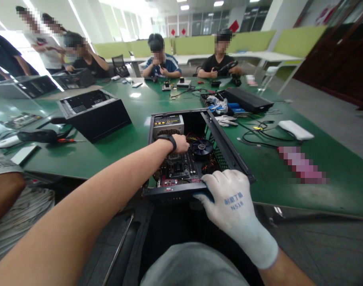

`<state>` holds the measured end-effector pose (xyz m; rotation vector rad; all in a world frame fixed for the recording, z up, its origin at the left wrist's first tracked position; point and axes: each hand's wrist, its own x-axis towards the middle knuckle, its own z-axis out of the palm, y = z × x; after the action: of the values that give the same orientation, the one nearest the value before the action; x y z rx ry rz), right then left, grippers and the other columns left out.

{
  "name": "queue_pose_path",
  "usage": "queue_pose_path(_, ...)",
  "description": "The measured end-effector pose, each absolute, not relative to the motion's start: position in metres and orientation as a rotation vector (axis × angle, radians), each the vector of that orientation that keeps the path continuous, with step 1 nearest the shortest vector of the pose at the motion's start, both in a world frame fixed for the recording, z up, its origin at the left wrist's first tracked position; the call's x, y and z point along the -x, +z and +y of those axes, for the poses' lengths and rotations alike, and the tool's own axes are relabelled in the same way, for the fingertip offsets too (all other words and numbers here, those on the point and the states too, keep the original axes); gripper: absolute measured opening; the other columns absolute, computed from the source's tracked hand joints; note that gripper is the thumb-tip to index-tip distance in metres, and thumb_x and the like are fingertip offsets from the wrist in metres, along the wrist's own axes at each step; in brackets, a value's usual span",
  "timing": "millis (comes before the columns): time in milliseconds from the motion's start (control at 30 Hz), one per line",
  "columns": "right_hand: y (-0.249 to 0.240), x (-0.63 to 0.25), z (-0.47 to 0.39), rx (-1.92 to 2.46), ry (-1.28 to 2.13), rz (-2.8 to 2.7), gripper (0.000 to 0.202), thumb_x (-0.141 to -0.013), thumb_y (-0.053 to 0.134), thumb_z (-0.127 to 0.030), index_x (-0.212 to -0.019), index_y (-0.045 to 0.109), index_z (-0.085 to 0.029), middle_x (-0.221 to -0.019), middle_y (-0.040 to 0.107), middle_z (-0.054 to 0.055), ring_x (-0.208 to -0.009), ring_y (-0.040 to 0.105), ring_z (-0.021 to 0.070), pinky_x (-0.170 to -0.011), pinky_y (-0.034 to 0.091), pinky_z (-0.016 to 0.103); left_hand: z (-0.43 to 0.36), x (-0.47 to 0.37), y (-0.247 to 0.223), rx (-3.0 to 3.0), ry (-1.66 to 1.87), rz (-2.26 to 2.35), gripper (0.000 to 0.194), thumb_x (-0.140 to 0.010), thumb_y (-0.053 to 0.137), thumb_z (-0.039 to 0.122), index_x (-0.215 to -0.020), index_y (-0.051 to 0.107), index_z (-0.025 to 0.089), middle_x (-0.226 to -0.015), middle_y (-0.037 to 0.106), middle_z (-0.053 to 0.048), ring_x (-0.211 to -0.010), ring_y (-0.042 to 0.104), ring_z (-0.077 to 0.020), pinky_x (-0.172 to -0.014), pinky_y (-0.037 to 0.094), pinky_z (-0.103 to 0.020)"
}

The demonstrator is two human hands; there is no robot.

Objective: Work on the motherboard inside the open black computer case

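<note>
An open black computer case lies at the table's near edge, its inside facing up. My left hand, bare with a dark wristband, reaches into it beside the round black fan; its fingers are curled and what they hold, if anything, is hidden. Below it shows the motherboard, and behind the wrist sits the power supply. My right hand, in a white glove, grips the case's near right corner, thumb on the outer side and fingers over the rim.
Another black case stands left on the green table, near a screwdriver. Cables, a white box, gloves and a black tray lie right. Several people work beyond; a person's arm is at far left.
</note>
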<state>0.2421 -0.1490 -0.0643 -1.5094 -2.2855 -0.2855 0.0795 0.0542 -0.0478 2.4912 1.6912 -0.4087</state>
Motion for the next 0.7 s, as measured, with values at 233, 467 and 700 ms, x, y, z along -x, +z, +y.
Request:
queue_pose_path(233,-0.060,-0.245,-0.093,1.543,-0.355,-2.317,0.037,-0.084,0.065,-0.055,-0.098,0.063,-0.020,-0.088,0.059,0.005,-0.088,0.047,0.0224,-0.079,0.023,0.036,0.046,-0.074,0.005,-2.582,0.141,1.758,0.053,-0.101,0.022,0.041,-0.108,0.067,0.013,-0.114,0.072,-0.014,-0.107,0.066,-0.0246,-0.093,0.046,-0.029)
queue_pose_path(467,-0.058,-0.233,0.027,1.579,-0.410,-2.327,0.045,-0.089,0.056,-0.057,-0.107,0.061,-0.016,-0.100,0.061,0.012,-0.095,0.050,0.0241,-0.080,0.024,0.035,0.040,-0.053,0.029,-2.379,0.545,1.906,0.049,-0.104,0.019,0.044,-0.114,0.055,0.013,-0.116,0.068,-0.015,-0.109,0.063,-0.0243,-0.093,0.045,-0.030)
queue_pose_path(700,-0.051,-0.213,0.141,1.712,-0.424,-2.331,0.052,-0.091,0.051,-0.058,-0.117,0.058,-0.014,-0.112,0.058,0.011,-0.107,0.051,0.0219,-0.097,0.037,0.041,0.033,-0.026,0.024,-2.250,0.747,1.856,0.034,-0.103,0.028,0.045,-0.096,0.051,0.020,-0.098,0.068,-0.011,-0.093,0.064,-0.0228,-0.080,0.045,-0.032)
